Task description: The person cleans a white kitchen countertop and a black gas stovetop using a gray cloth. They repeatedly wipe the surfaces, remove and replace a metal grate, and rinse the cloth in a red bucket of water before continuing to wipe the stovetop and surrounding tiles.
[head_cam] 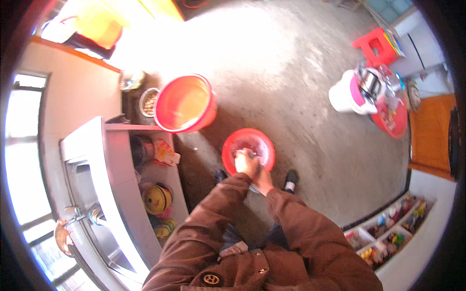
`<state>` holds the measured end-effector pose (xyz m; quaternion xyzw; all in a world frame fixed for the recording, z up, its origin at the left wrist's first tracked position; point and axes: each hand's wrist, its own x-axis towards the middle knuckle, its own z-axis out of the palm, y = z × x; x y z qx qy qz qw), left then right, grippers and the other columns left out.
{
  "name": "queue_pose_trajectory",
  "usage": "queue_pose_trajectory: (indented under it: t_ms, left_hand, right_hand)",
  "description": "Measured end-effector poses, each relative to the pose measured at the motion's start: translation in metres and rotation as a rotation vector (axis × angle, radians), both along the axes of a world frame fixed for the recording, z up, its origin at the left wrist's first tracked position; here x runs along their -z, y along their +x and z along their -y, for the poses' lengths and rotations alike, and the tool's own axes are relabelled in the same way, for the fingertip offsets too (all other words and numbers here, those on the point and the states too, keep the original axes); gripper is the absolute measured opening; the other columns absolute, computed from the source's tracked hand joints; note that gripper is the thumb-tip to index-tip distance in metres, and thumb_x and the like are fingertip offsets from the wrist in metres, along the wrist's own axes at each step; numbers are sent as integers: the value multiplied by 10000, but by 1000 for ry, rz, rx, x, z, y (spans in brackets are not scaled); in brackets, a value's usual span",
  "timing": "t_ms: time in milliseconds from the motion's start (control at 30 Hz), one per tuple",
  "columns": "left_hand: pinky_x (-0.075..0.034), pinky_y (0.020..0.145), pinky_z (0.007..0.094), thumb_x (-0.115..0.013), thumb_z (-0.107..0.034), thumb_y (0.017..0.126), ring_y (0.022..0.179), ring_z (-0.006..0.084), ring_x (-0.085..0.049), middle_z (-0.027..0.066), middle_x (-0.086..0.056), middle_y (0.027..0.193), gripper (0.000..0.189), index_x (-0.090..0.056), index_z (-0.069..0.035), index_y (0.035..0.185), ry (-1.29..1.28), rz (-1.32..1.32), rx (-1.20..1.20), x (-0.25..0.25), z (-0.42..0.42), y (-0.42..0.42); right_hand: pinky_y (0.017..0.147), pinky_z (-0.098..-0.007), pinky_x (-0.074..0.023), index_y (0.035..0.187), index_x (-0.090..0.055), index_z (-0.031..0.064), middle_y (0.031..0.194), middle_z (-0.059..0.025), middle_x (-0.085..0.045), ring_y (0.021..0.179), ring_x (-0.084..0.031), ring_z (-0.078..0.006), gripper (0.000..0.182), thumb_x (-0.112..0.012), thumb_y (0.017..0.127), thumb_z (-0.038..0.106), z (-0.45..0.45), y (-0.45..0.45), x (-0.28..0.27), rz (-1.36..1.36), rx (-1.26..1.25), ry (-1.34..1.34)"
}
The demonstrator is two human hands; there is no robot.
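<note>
A red plastic basin [230, 143] stands low in front of me, between my feet. My left hand [246, 162] is over the basin, its fingers curled and partly washed out by bright light. My right hand [263, 179] comes in at the near right rim, close against the left one. Something small and dark shows between the fingers, too blurred to name. Whether either hand grips it cannot be made out. The inside of the basin looks pale and wet, and the hands cover its near part.
A large red tub [184, 103] holding liquid stands ahead to the left, beside a bowl of small round brownish items [150, 103]. Left is a sink counter [100, 152] with open shelves. A white bucket [340, 95], red stool [378, 47] and compartmented bin [395, 229] are to the right.
</note>
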<state>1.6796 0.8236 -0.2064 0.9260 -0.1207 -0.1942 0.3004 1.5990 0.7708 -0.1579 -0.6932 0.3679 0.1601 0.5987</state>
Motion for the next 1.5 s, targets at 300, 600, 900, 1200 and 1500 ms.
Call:
queue_pose_trajectory:
  t_ms: [300,600,900,1200,1500]
  left_hand:
    - [-460,822,441,-684,-396,716,936,408,-560,257,-556,986,497,-566,-9,1004,-45,-221,-146,-62,9,-17]
    - [-272,1066,426,-397,-611,861,1286,294,-345,146,-366,1389,782,-260,-63,1402,-1161,-1414,204,-153,-38,30]
    - [-407,926,486,-509,-679,725,1181,379,-427,132,-480,1189,756,-454,-150,1262,-1796,-1471,398,-274,-23,4]
    - [-460,703,274,-707,-118,724,748,124,-554,15,-571,781,248,-542,-64,902,-974,-1072,318,-319,-30,27]
    - [-491,619,335,-678,-151,644,626,194,-593,94,-596,670,212,-591,-38,802,-481,-136,410,-284,-25,9]
  right_hand:
    - [633,-419,-475,938,-579,29,846,-193,-642,794,-630,-348,381,-659,755,353,8,-33,-11,267,-1,-187]
    - [536,-271,-404,1142,-482,32,897,-142,-510,664,-480,-157,506,-637,800,370,20,-50,-176,-40,445,1938]
    - [513,-234,-404,1172,-435,-19,882,-95,-440,649,-470,-127,653,-652,775,452,-4,-40,-259,287,331,2351]
    - [538,-260,-436,1162,-440,1,907,-119,-510,679,-507,-165,555,-674,789,338,5,-44,-262,306,193,1582]
    - [625,-295,-526,1018,-567,20,949,-94,-623,810,-635,-167,299,-665,736,39,5,-22,-194,352,32,736]
